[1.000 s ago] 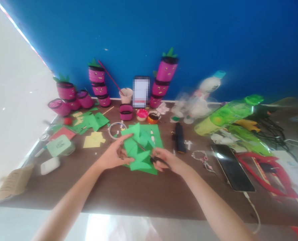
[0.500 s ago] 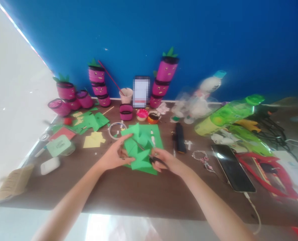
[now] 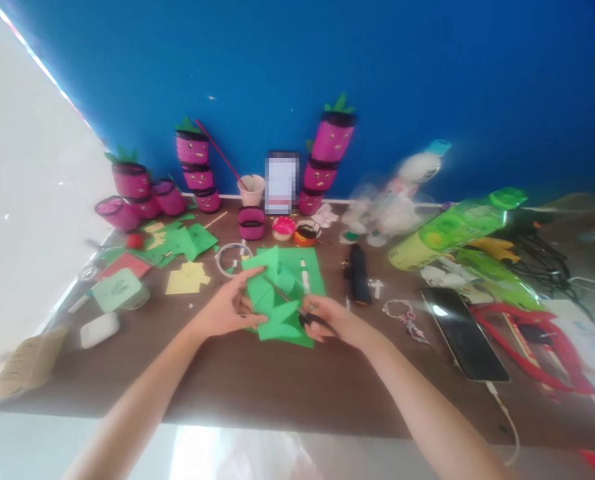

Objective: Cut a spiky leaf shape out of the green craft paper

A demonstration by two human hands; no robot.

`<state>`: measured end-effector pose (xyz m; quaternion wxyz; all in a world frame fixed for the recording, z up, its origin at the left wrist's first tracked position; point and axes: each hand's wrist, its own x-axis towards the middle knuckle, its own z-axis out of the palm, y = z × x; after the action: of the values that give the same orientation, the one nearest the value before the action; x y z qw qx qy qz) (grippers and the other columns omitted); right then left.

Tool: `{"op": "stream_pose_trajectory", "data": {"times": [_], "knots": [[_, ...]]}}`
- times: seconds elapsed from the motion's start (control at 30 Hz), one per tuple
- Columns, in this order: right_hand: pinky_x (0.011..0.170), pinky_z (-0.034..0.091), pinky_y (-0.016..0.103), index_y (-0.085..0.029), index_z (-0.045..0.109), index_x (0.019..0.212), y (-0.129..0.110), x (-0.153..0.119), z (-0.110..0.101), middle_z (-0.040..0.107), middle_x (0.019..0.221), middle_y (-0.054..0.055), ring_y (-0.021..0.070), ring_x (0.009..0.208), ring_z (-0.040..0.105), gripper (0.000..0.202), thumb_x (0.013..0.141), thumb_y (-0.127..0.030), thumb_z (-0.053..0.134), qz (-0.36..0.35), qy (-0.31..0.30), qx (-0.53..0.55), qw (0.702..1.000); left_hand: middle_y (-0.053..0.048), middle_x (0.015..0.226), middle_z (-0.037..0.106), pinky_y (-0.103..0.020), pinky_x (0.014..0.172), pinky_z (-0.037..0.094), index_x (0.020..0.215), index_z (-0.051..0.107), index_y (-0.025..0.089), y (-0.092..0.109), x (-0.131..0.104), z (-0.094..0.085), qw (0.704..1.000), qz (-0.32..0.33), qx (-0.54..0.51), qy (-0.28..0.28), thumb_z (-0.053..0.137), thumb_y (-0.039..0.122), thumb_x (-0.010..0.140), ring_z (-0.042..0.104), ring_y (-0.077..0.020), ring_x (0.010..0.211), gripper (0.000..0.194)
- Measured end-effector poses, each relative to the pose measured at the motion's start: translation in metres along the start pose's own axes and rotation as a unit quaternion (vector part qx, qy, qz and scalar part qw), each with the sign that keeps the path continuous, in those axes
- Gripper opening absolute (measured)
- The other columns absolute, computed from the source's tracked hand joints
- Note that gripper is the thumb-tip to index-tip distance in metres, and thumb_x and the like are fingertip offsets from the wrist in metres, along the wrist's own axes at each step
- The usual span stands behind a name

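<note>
My left hand (image 3: 233,303) pinches a piece of green paper (image 3: 263,301) by its left side, thumb and fingers closed on it. Dark-handled scissors (image 3: 313,321) are in my right hand (image 3: 333,320), their blades reaching left into the paper. The cut edge of the piece shows pointed, zigzag shapes. Beneath it lies a larger green sheet (image 3: 318,263) with a white pen (image 3: 304,275) on top. How far apart the blades stand is hard to make out.
Purple cups with faces and green leaves stack along the blue wall (image 3: 257,73). Paint pots (image 3: 283,229) and a phone (image 3: 282,183) stand behind my hands. A green bottle (image 3: 452,230), a dark phone (image 3: 465,333) and red scissors lie right; paper scraps (image 3: 187,278) lie left.
The green piece has shifted and tilted slightly between my hands, and the flap above the scissor blades has spread to the right. Both hands stay in nearly the same place.
</note>
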<state>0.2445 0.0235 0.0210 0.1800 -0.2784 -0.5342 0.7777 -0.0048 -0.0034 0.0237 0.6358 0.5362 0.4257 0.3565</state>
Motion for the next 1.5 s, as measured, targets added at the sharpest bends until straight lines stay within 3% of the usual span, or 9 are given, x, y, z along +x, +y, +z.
{"op": "stream_pose_trajectory", "data": {"times": [0.33, 0.5, 0.6, 0.77, 0.9, 1.07, 1.5], "knots": [[0.045, 0.025, 0.021, -0.017, 0.044, 0.08, -0.003, -0.005, -0.011, 0.05, 0.049, -0.006, 0.0069, 0.044, 0.041, 0.046, 0.065, -0.053, 0.069, 0.036, -0.037, 0.008, 0.999, -0.004, 0.091, 0.055, -0.022, 0.052, 0.052, 0.135, 0.029, 0.026, 0.003, -0.002, -0.002, 0.998, 0.009, 0.047, -0.029, 0.074, 0.025, 0.065, 0.057, -0.0076, 0.058, 0.084], [0.047, 0.027, 0.023, -0.017, 0.049, 0.087, 0.006, -0.01, -0.02, 0.051, 0.059, -0.003, 0.0099, 0.049, 0.046, 0.04, 0.068, -0.046, 0.069, 0.038, -0.039, 0.1, 0.993, -0.003, 0.085, 0.056, -0.022, 0.054, 0.051, 0.136, 0.027, 0.025, 0.001, -0.003, -0.006, 0.997, -0.003, 0.035, -0.068, 0.075, 0.022, 0.064, 0.058, -0.009, 0.06, 0.087], [0.049, 0.028, 0.025, -0.018, 0.05, 0.091, 0.009, -0.011, -0.023, 0.052, 0.063, -0.003, 0.0109, 0.05, 0.048, 0.042, 0.065, -0.042, 0.072, 0.025, -0.028, 0.142, 0.989, -0.007, 0.095, 0.056, -0.023, 0.055, 0.052, 0.135, 0.028, 0.027, -0.001, -0.002, -0.007, 0.997, 0.001, 0.033, -0.071, 0.075, 0.022, 0.064, 0.059, -0.0097, 0.062, 0.085], [0.051, 0.03, 0.026, -0.016, 0.053, 0.08, -0.006, -0.012, -0.023, 0.054, 0.057, -0.001, 0.0118, 0.053, 0.049, 0.036, 0.067, -0.046, 0.067, 0.042, -0.02, 0.049, 0.998, -0.009, 0.109, 0.051, -0.023, 0.054, 0.052, 0.134, 0.031, 0.029, 0.002, -0.003, -0.007, 0.996, 0.013, 0.054, -0.069, 0.075, 0.023, 0.064, 0.057, -0.0072, 0.061, 0.082], [0.046, 0.03, 0.022, -0.014, 0.052, 0.069, -0.009, -0.01, -0.028, 0.054, 0.053, -0.002, 0.0088, 0.046, 0.047, 0.031, 0.067, -0.042, 0.066, 0.098, -0.039, -0.002, 0.994, -0.007, 0.102, 0.051, -0.022, 0.053, 0.051, 0.135, 0.03, 0.028, 0.005, -0.003, -0.007, 0.994, 0.001, 0.062, -0.091, 0.074, 0.025, 0.065, 0.054, -0.0059, 0.058, 0.083], [0.04, 0.035, 0.02, -0.014, 0.051, 0.078, -0.004, -0.011, -0.031, 0.052, 0.046, -0.005, 0.0109, 0.041, 0.052, 0.033, 0.063, -0.039, 0.068, 0.129, -0.047, 0.016, 0.99, -0.001, 0.081, 0.053, -0.02, 0.051, 0.048, 0.136, 0.027, 0.025, 0.002, -0.003, -0.009, 0.99, -0.014, 0.071, -0.125, 0.073, 0.025, 0.066, 0.053, -0.0068, 0.056, 0.084], [0.031, 0.031, 0.019, -0.015, 0.052, 0.069, -0.005, -0.009, -0.021, 0.048, 0.039, -0.006, 0.0069, 0.029, 0.041, 0.023, 0.071, -0.036, 0.059, 0.127, -0.037, 0.069, 0.989, -0.006, 0.096, 0.056, -0.019, 0.048, 0.046, 0.135, 0.028, 0.027, 0.001, -0.002, -0.006, 0.98, -0.03, 0.105, -0.164, 0.072, 0.028, 0.065, 0.053, -0.0061, 0.056, 0.083]]}}
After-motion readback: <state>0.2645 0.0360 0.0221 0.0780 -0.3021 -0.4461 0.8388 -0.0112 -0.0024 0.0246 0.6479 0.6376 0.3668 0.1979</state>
